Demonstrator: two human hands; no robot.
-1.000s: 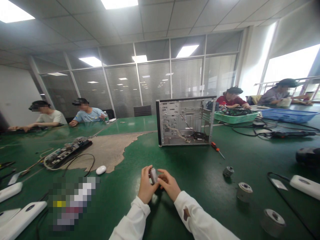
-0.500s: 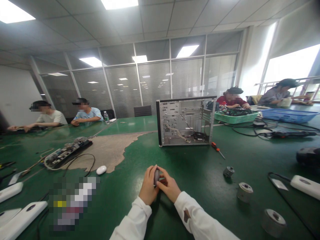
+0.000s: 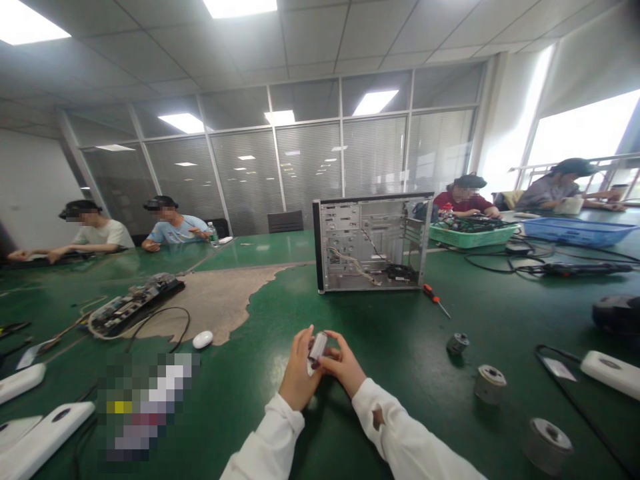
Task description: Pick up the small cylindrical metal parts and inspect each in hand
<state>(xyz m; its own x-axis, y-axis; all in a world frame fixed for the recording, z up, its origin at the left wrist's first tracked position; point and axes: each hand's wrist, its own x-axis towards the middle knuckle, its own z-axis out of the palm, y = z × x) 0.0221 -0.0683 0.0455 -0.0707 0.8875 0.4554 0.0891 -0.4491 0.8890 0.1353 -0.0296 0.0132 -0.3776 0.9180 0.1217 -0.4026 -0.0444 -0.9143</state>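
Both my hands meet low in the middle of the view, over the green table (image 3: 390, 347). My left hand (image 3: 298, 375) and my right hand (image 3: 344, 368) together grip a small silver cylinder (image 3: 317, 347), which stands tilted between the fingertips. White sleeves cover both forearms. An open computer case (image 3: 370, 243) stands upright on the table beyond my hands. An orange-handled screwdriver (image 3: 434, 299) lies to its right.
Three small metal cylinders (image 3: 489, 382) sit on the right. At left lie a circuit board with cables (image 3: 131, 305), a white mouse (image 3: 203, 339) and white devices (image 3: 40, 440). Green (image 3: 470, 234) and blue (image 3: 575, 230) baskets stand far right. Several people work at the far edges.
My hands have turned the silver cylinder between the fingers; it now tilts with its top to the right and sits slightly farther right. Nothing else on the table has moved.
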